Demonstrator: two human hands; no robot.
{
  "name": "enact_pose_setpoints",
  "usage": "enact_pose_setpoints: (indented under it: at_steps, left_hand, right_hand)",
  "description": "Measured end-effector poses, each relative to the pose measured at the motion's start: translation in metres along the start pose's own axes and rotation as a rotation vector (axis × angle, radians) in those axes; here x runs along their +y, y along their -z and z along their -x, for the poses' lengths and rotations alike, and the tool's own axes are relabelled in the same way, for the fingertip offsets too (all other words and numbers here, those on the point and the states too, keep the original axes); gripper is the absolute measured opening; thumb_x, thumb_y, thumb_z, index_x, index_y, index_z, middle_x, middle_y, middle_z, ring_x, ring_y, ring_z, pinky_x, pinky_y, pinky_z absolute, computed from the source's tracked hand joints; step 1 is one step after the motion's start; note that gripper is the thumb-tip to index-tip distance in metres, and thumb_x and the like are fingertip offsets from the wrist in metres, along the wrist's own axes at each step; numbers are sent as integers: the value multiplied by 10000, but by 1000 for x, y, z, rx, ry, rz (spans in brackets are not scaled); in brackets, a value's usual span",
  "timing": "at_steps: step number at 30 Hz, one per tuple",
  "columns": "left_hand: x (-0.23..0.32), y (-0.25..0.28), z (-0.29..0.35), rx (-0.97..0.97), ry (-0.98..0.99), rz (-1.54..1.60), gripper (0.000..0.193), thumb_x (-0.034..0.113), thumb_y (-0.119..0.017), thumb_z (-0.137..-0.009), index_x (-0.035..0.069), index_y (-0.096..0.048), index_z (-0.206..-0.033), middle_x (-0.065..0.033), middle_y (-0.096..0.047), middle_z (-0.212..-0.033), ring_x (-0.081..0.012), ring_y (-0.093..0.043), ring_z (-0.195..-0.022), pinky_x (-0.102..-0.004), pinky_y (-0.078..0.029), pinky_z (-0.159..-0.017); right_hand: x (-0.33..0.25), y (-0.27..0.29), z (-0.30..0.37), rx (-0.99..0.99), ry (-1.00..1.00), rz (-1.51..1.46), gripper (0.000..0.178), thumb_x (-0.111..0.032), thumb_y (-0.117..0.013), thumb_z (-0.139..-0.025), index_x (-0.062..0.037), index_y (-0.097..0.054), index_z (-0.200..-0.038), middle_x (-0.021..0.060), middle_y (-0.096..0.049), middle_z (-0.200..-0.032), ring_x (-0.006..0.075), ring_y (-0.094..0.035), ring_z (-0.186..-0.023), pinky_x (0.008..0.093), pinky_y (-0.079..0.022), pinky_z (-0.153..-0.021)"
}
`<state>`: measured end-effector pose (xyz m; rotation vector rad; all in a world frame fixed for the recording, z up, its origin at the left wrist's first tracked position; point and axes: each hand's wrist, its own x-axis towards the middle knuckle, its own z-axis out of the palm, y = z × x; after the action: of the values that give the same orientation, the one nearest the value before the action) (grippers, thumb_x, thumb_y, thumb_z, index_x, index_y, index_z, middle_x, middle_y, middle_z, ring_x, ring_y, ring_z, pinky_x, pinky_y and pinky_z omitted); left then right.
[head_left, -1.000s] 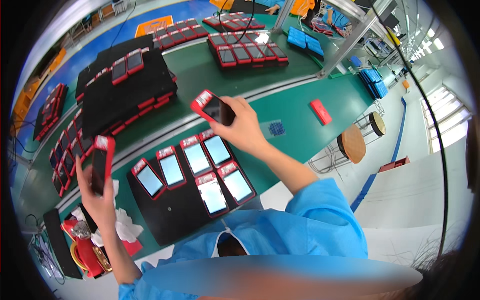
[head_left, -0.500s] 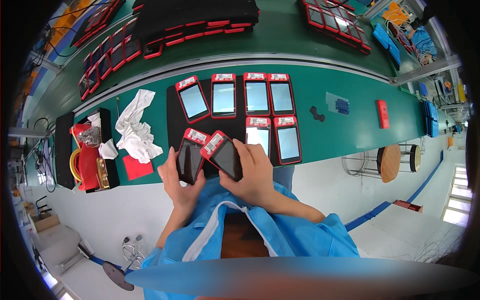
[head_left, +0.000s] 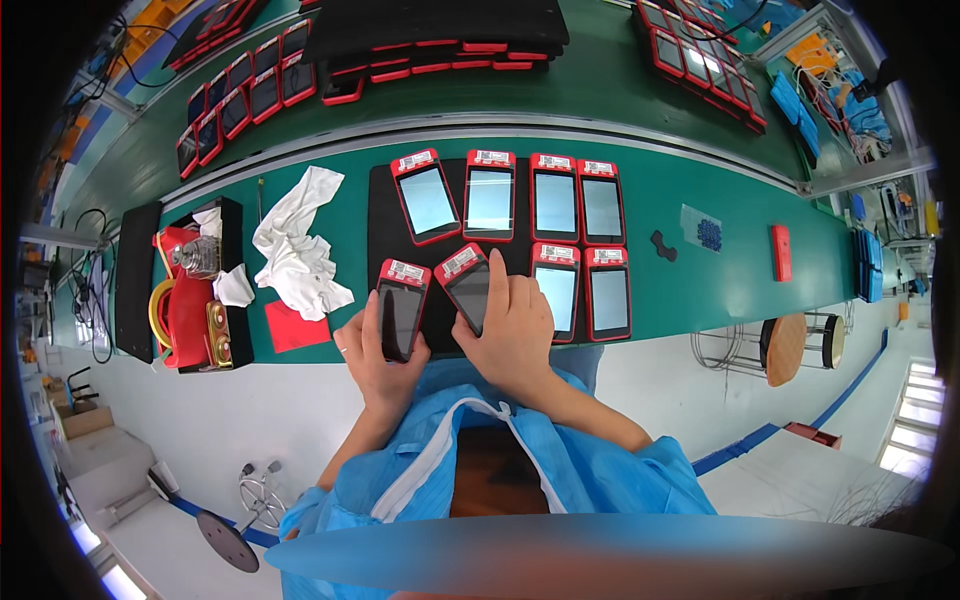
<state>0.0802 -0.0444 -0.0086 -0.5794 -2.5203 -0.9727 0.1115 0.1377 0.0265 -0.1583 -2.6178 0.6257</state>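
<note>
My left hand (head_left: 382, 358) grips a red handheld terminal (head_left: 403, 312) by its sides, its dark screen facing up. In my right hand (head_left: 512, 328) is a second red handheld terminal (head_left: 466, 284), also dark-screened, tilted with its top leaning left; my fingers cover its right part. The two terminals are close together but apart, over the near edge of a black mat (head_left: 384, 215). Beyond and to the right, several matching terminals with lit screens lie in two rows, among them an upright terminal (head_left: 490, 198) and a slanted terminal (head_left: 427, 200).
White cloth (head_left: 298, 250) and a red sheet (head_left: 298, 328) lie left, beside a black box (head_left: 232, 290) of red and yellow items. Rightward are a small black piece (head_left: 663, 246), a bag of blue bits (head_left: 703, 229) and a red case (head_left: 781, 253). Stacked terminals (head_left: 440, 70) fill the raised shelf.
The two held terminals, overlapping before, are now apart, the left one turned more upright. The whole view has shifted, so the bench sits farther right in the picture.
</note>
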Motion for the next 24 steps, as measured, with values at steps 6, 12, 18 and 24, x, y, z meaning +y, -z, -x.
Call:
enact_pose_setpoints:
  at_steps: [6,12,18,24]
  left_hand:
    - [2,0,-2,-11,-19,4,854,68,-800,-647,10,-472,-1433,-176,-551,-1129,-332,-512,-1009,-431,-423,-880]
    - [4,-3,-4,-2,-22,14,848,62,-794,-641,-7,-472,-1422,-176,-555,-1133,-330,-511,-1013,-441,-410,-887]
    - [5,-2,-3,-15,-13,-8,839,75,-785,-645,-21,-468,-1416,-177,-556,-1136,-325,-509,-1020,-453,-390,-910]
    - [7,-3,-5,-22,-14,-4,834,80,-782,-646,-22,-470,-1413,-175,-556,-1131,-319,-507,-1010,-451,-383,-906]
  right_hand:
    - [-2,-4,-4,-49,-5,49,805,-213,-746,-673,132,-463,-1343,141,-515,-864,275,-509,-762,385,-402,-651]
    - [-4,-5,-8,-87,-24,89,737,-242,-744,-678,116,-503,-1275,134,-519,-855,272,-496,-764,401,-349,-682]
    - [-1,-8,-6,-54,-19,70,714,-250,-754,-673,95,-508,-1247,132,-532,-866,273,-500,-773,410,-340,-712]
    - [-1,-6,-4,-78,-57,68,719,-271,-777,-683,93,-518,-1247,165,-590,-962,283,-542,-824,418,-353,-758]
